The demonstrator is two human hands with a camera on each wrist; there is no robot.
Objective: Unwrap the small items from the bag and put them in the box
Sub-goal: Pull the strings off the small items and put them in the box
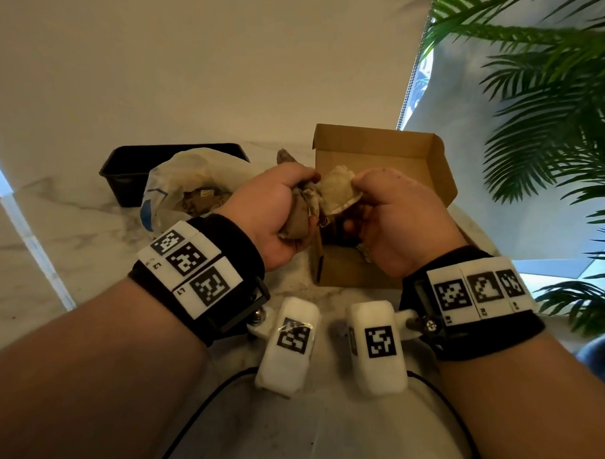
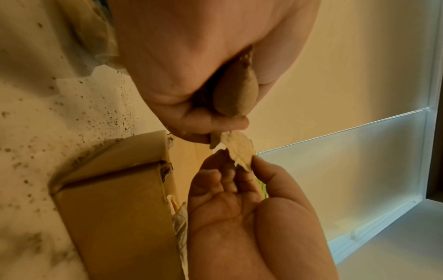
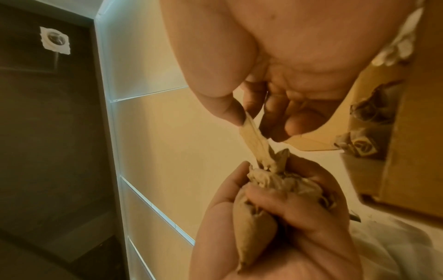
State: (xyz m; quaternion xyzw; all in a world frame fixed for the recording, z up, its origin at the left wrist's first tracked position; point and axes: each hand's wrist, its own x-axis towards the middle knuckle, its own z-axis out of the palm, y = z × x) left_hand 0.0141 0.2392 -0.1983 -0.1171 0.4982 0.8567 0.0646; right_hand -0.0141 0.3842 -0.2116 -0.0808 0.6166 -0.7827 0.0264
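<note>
The left hand (image 1: 276, 213) curls its fingers (image 3: 282, 197) tight round a wrapped bundle (image 3: 254, 223), clamping the brown paper body so it cannot turn; just past those fingers, the right hand (image 1: 393, 219) pinches a loose flap of the wrapping (image 1: 335, 188) between thumb and forefinger, its other fingers half curled and holding nothing; the flap is stretched between the two grips, apparently to peel the paper off. Both hands hover above the near edge of the open cardboard box (image 1: 377, 151), probably so the freed item can drop straight in; what look like paper roses (image 3: 362, 145) lie inside, though the view is blurred. Beyond the left fingers, the plastic bag (image 1: 176, 189) rests on the marble desk (image 1: 71, 237).
</note>
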